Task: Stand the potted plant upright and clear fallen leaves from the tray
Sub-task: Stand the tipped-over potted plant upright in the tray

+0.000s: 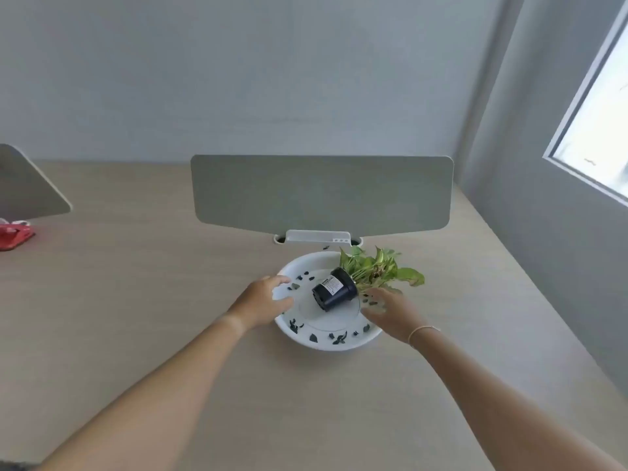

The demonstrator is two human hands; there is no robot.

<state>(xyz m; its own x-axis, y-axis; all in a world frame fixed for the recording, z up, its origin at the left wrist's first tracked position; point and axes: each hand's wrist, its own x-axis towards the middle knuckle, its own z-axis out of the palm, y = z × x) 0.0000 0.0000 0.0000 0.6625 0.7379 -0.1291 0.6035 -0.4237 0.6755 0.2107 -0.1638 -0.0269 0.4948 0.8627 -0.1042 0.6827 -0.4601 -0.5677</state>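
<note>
A black pot (334,293) with a white label lies on its side in a round white tray (326,345). Its green leafy plant (377,270) spills over the tray's far right rim. Several dark fallen leaves (312,337) are scattered around the tray's inside, mostly near the front and left. My left hand (263,300) hovers over the tray's left rim, fingers apart, a short way left of the pot. My right hand (390,312) is over the tray's right side, fingers spread, just right of the pot and below the foliage. Neither hand holds anything.
The tray rests on a light wooden desk (153,300). A grey divider panel (321,195) with a white cable slot (317,236) stands just behind it. A red object (13,234) lies at the far left under another panel. A wall and window are on the right.
</note>
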